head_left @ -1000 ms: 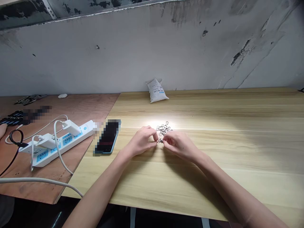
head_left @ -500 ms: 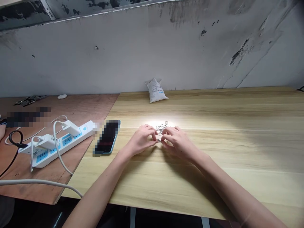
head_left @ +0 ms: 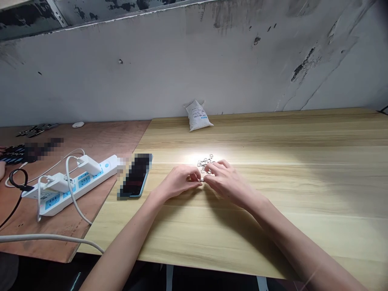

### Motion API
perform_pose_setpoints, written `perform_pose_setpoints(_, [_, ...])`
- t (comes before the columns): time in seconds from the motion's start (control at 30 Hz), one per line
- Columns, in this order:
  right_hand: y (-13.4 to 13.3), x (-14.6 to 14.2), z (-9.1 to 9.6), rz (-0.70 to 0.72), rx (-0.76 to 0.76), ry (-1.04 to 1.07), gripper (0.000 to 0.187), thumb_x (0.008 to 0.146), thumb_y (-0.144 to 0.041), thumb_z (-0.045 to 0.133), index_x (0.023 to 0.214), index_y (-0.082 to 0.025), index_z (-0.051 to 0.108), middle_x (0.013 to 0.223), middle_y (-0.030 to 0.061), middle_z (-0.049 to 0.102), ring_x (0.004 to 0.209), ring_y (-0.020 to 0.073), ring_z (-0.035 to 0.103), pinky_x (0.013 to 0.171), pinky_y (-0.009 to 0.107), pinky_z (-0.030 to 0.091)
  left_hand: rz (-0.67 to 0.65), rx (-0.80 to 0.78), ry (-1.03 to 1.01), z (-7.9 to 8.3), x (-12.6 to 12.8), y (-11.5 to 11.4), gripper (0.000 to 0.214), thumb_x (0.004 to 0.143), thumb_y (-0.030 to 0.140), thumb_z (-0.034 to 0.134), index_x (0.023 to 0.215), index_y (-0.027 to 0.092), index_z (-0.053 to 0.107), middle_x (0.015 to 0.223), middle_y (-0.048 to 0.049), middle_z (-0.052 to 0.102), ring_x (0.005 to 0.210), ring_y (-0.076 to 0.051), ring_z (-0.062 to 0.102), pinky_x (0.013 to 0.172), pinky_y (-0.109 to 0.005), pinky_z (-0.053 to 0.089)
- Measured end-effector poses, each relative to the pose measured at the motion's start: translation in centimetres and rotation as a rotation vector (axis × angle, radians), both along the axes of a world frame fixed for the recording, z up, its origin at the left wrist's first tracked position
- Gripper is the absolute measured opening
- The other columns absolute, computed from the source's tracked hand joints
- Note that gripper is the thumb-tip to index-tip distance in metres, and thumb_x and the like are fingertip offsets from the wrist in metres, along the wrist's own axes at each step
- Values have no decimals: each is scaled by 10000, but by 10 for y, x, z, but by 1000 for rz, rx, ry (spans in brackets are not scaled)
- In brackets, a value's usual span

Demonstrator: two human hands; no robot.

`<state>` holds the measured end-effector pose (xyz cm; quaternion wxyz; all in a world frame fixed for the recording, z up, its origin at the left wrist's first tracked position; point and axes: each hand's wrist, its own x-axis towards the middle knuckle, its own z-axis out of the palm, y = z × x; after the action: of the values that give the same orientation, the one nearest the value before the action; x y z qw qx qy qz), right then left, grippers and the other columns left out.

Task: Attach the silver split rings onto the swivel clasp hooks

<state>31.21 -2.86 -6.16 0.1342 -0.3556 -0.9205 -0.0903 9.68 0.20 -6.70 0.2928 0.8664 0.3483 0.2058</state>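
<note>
My left hand [head_left: 184,179] is closed in a pinch at the middle of the table, its fingertips on one end of a small metal piece [head_left: 201,180]. The fingers of my right hand [head_left: 222,176] are pressed together at the other end of that piece. It is too small to tell its exact kind. Just beyond my fingertips lies a little heap of shiny metal rings [head_left: 203,162], like key rings with short chain links. My right hand's fingers partly cover the near right side of that heap.
A phone [head_left: 136,178] lies left of my hands. Farther left, a white power strip [head_left: 81,182] with chargers and cables sits on a reddish board [head_left: 121,131]. A white plastic packet [head_left: 198,116] rests against the wall. Another person's hand [head_left: 2,167] shows at the left edge.
My fingers have shifted slightly around the small metal piece, and my right fingers are closer together. The whole view has moved a little. The other person's dark object shows more.
</note>
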Motion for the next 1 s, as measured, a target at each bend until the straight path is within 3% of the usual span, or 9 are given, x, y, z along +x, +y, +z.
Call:
perform_pose_setpoints(0.13, [0,0,-1,6,-9,18,142,857,-91,541,822,-184,642,1020,80,611,864,188,554,823,362,405,-1,172,74,0,0,4,168,824,364,712,798,207,660,783,9,708,747,-151,622,698,-288,455])
perform_pose_setpoints(0.23, [1,0,-4,1,37,57,155,888,-129,540,822,-196,663,1073,87,629,964,214,573,917,413,415,20,322,114,1,1,4,231,786,418,741,752,207,654,892,-3,721,904,-193,619,874,-373,447])
perform_pose_setpoints(0.33, [3,-2,-8,-15,114,118,141,879,-169,576,776,-187,670,1252,116,596,1226,293,494,1060,491,349,112,401,130,2,2,2,265,759,432,762,732,200,638,1140,-31,683,1160,-244,549,1088,-500,317])
perform_pose_setpoints(0.47, [5,-8,-16,-60,203,163,168,863,-205,610,708,-163,659,1417,129,501,1418,390,275,1139,572,255,225,415,156,3,4,-1,291,753,452,759,715,196,626,1356,-54,569,1370,-293,382,1169,-604,144])
perform_pose_setpoints(0.67, [8,-11,-22,-70,261,168,162,882,-191,589,746,-142,665,1500,142,410,1461,416,130,1156,607,228,355,412,153,-4,7,-1,317,759,499,736,687,204,645,1346,-66,574,1389,-306,361,1164,-646,101])
perform_pose_setpoints(0.77, [8,-10,-24,-77,246,182,144,885,-190,585,774,-141,663,1507,157,396,1464,417,106,1146,620,237,344,351,169,-8,7,1,352,751,562,713,737,213,669,1360,-78,562,1395,-312,353,1158,-651,126])
perform_pose_setpoints(0.9, [9,-8,-24,-83,223,223,114,884,-213,591,820,-154,665,1501,165,400,1464,403,126,1136,623,249,239,255,162,-7,4,2,341,779,566,685,954,274,700,1475,-59,456,1445,-296,277,1162,-625,164])
perform_pose_setpoints(1.0, [9,-6,-23,-89,226,233,82,875,-188,596,847,-160,669,1504,162,395,1464,397,135,1142,616,241,180,214,154,-4,2,3,260,827,533,650,949,314,719,1498,-16,431,1457,-284,256,1167,-624,138])
